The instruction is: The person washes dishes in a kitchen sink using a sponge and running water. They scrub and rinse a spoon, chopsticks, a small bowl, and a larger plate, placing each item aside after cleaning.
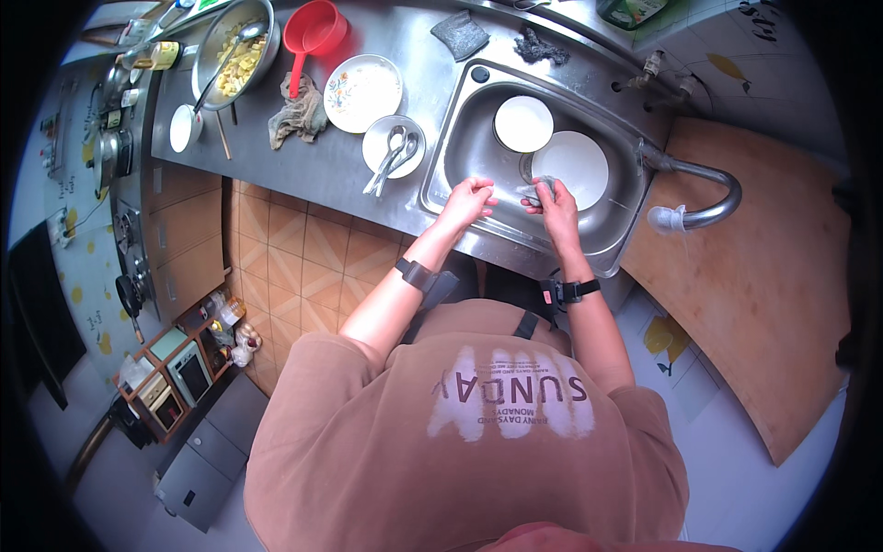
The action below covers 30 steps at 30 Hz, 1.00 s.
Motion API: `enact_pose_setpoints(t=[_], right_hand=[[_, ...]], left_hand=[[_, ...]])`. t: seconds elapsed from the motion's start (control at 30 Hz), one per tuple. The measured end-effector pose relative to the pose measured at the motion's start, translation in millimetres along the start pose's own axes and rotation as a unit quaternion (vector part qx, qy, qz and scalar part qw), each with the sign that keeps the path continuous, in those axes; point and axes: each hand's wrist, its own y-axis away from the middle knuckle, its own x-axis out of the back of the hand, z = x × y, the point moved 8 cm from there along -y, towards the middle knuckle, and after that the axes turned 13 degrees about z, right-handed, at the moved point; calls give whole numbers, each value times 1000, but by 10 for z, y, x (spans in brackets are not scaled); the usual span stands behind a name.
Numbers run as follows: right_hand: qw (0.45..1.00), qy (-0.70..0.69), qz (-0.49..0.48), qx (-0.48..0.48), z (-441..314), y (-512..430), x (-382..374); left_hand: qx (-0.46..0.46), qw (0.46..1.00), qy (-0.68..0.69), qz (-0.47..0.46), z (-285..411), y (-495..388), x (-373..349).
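My right hand (557, 210) pinches a small grey scouring pad (534, 195) over the near part of the stainless steel sink (476, 159). To its left, my left hand (472, 201) hovers above the sink's front rim with the fingers curled in; whether anything is between them cannot be made out. Inside the basin lie a white bowl (524, 123) and a larger white plate (576, 165), the bowl slightly overlapping the plate. The plate's near edge is partly hidden behind my right hand. Left of the sink, a white dish (407, 164) holds metal spoons (394, 153).
A chrome faucet (731, 196) curves outside the basin's right side, above a wooden board (752, 276). On the counter are a floral plate (363, 93), a crumpled rag (298, 117), a red dipper (316, 27), a pan of food (269, 69) and scouring pads (460, 36) behind the sink.
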Motion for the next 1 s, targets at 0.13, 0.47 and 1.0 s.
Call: enact_pose_setpoints(t=[0.13, 0.47, 1.0], right_hand=[[993, 88, 44, 58, -119, -49, -136], [986, -110, 121, -36, 79, 7, -129], [934, 168, 312, -46, 185, -504, 221]], left_hand=[[-18, 999, -2, -32, 81, 38, -57], [31, 998, 1, 51, 350, -388, -265], [2, 1000, -16, -15, 459, -1554, -487]])
